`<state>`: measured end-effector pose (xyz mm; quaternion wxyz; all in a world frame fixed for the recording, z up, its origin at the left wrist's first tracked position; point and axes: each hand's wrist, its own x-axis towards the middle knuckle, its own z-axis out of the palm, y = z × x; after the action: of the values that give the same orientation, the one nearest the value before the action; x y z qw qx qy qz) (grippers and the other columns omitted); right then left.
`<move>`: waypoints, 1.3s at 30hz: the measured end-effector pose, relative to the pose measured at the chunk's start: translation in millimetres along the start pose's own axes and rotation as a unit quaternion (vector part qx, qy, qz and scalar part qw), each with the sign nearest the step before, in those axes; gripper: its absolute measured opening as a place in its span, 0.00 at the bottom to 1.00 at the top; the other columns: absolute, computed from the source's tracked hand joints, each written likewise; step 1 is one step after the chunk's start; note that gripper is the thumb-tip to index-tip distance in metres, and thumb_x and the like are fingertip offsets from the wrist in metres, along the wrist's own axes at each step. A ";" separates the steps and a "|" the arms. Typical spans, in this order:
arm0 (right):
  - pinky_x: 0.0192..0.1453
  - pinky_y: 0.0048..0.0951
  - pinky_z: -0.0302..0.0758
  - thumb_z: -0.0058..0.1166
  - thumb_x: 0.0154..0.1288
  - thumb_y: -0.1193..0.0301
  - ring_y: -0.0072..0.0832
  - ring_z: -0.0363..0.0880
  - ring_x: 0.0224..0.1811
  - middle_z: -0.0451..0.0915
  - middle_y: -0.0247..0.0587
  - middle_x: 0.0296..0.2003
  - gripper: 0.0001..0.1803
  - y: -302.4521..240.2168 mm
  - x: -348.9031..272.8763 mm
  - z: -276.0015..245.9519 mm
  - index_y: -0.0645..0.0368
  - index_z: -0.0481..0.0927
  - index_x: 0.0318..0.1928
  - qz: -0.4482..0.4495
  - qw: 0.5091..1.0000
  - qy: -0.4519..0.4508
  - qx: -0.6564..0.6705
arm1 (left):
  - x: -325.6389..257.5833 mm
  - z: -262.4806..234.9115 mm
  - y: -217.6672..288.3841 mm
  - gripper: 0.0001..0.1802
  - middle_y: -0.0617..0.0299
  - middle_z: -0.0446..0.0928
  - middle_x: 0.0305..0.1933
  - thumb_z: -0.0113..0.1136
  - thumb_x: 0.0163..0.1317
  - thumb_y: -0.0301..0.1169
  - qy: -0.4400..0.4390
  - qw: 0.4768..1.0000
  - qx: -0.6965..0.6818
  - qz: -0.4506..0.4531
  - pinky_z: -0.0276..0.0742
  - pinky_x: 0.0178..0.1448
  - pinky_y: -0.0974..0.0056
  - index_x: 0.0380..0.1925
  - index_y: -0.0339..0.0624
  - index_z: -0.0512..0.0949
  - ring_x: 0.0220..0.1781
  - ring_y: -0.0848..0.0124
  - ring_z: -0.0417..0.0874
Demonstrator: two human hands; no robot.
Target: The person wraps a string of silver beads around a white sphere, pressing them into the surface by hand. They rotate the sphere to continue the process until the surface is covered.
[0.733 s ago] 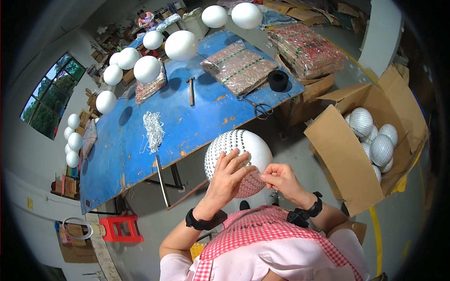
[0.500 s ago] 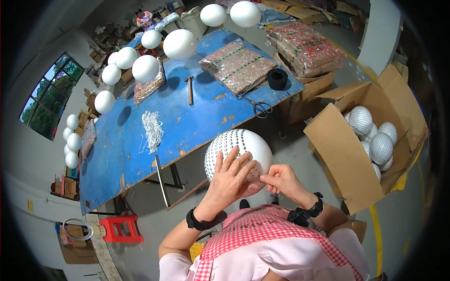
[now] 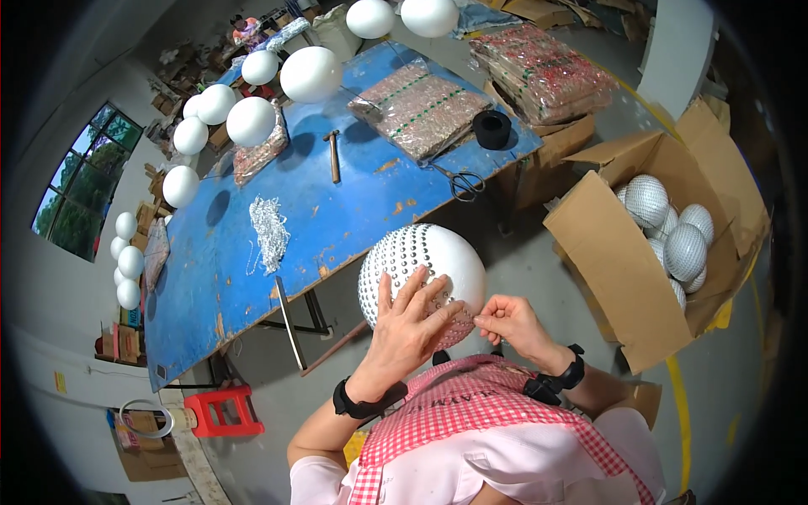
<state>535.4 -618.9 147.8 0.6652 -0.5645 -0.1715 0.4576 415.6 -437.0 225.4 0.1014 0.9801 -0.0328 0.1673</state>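
Observation:
A large white ball [image 3: 459, 261], partly covered in rows of silver beads, is in front of my body, beside the table's near edge. My left hand [image 3: 406, 324] lies on its near side with the fingers spread over the beaded part. At the ball's lower right, my right hand [image 3: 512, 324] is closed in a pinch, thumb against forefinger. A row of small beads runs along the ball to these fingertips, and the pinch seems to be on that bead string; its end is hidden. What supports the ball from below is also hidden.
The blue table [image 3: 337, 227] bears a heap of silver bead strings [image 3: 269, 236], a hammer [image 3: 334, 157], scissors [image 3: 461, 183], a black tape roll [image 3: 491, 130] and a plastic-wrapped pack [image 3: 417, 109]. White balls [image 3: 311, 74] rise above it. A carton [image 3: 619, 269] holding beaded balls stands right; a red stool [image 3: 224, 411] lower left.
The view has shifted slightly. Both hands keep nearly the same place on the ball, the left still spread and the right still pinching. The ball appears slightly turned or tilted.

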 end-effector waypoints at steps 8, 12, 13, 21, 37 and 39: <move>0.26 0.13 0.70 0.57 0.68 0.70 0.12 0.74 0.23 0.80 0.29 0.24 0.06 -7.2 -6.6 -0.9 0.59 0.79 0.37 -0.005 0.999 -0.002 -0.036 | -2.7 5.2 5.8 0.26 0.60 0.71 0.63 0.66 0.52 0.32 0.018 0.999 0.033 0.005 0.51 0.71 0.36 0.54 0.62 0.79 0.70 0.54 0.65; 0.26 0.13 0.70 0.57 0.68 0.70 0.11 0.74 0.24 0.79 0.29 0.24 0.06 2.4 -3.5 -9.4 0.60 0.80 0.37 0.010 0.998 -0.012 -0.061 | -7.6 0.9 0.8 0.26 0.58 0.72 0.63 0.62 0.50 0.26 0.020 0.999 0.037 0.024 0.53 0.73 0.41 0.52 0.61 0.81 0.70 0.53 0.66; 0.26 0.13 0.70 0.58 0.67 0.70 0.11 0.74 0.24 0.80 0.29 0.24 0.06 4.2 -2.9 -10.7 0.60 0.80 0.37 0.005 0.997 -0.024 -0.067 | -8.8 -0.5 -1.3 0.26 0.58 0.72 0.63 0.62 0.50 0.26 0.020 0.999 0.038 0.024 0.53 0.73 0.41 0.52 0.61 0.81 0.70 0.53 0.66; 0.29 0.13 0.70 0.60 0.65 0.73 0.11 0.73 0.26 0.79 0.29 0.26 0.07 -5.1 -10.5 -9.5 0.63 0.79 0.38 0.003 0.997 -0.069 -0.025 | -4.4 -9.3 0.5 0.25 0.54 0.68 0.65 0.67 0.50 0.31 0.003 1.000 -0.013 -0.005 0.55 0.72 0.37 0.52 0.62 0.81 0.70 0.52 0.66; 0.25 0.29 0.72 0.66 0.54 0.75 0.32 0.79 0.21 0.81 0.40 0.23 0.07 -12.8 -8.2 21.7 0.58 0.83 0.35 -0.419 0.812 0.150 -0.378 | -9.6 5.2 1.9 0.25 0.52 0.66 0.67 0.66 0.52 0.32 0.016 0.998 0.042 0.033 0.52 0.72 0.35 0.54 0.64 0.80 0.72 0.50 0.63; 0.24 0.27 0.70 0.65 0.56 0.74 0.28 0.78 0.20 0.81 0.37 0.21 0.05 -13.3 -9.0 23.1 0.59 0.84 0.35 -0.410 0.824 0.154 -0.358 | -9.5 3.8 2.8 0.25 0.53 0.67 0.67 0.66 0.52 0.32 0.016 0.999 0.039 0.031 0.52 0.72 0.35 0.54 0.64 0.81 0.72 0.50 0.63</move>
<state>519.0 -611.7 169.5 0.5605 -0.7037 -0.4342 -0.0443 407.6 -440.2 219.3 0.0581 0.9791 -0.0544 0.1870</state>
